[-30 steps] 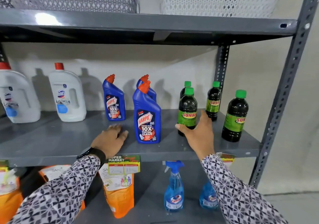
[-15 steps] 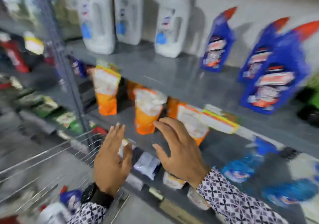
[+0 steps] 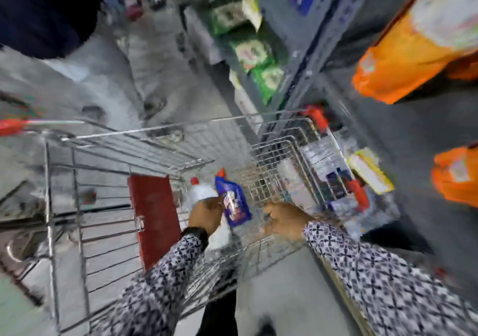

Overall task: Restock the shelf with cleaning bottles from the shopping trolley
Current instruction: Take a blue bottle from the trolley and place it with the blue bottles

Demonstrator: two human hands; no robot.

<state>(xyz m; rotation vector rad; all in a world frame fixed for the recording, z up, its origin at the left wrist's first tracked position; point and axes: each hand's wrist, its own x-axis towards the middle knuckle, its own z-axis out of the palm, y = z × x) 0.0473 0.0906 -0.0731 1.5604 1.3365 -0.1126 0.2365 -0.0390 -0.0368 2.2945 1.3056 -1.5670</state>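
The view is blurred by motion. A wire shopping trolley (image 3: 155, 130) stands below me. In its basket lie a blue bottle with a red cap (image 3: 234, 203) and a white bottle with a red cap (image 3: 201, 193). My left hand (image 3: 205, 215) is down in the basket over the white bottle, its fingers at the blue bottle's left edge; the blur hides whether they grip it. My right hand (image 3: 284, 219) is just right of the blue bottle with curled fingers, near the basket's wire side. The shelf (image 3: 318, 38) rises on the right.
A red flap (image 3: 152, 216) stands in the trolley left of the bottles, and its red handle (image 3: 10, 126) is at far left. Orange pouches (image 3: 403, 61) and green packs (image 3: 254, 53) fill the shelves. Another person in dark clothes (image 3: 44, 12) stands at top left.
My view swung from the bottle shelf down and left to the trolley. Both hands left the shelf, passed open through the air, and are now inside the basket by the bottles.
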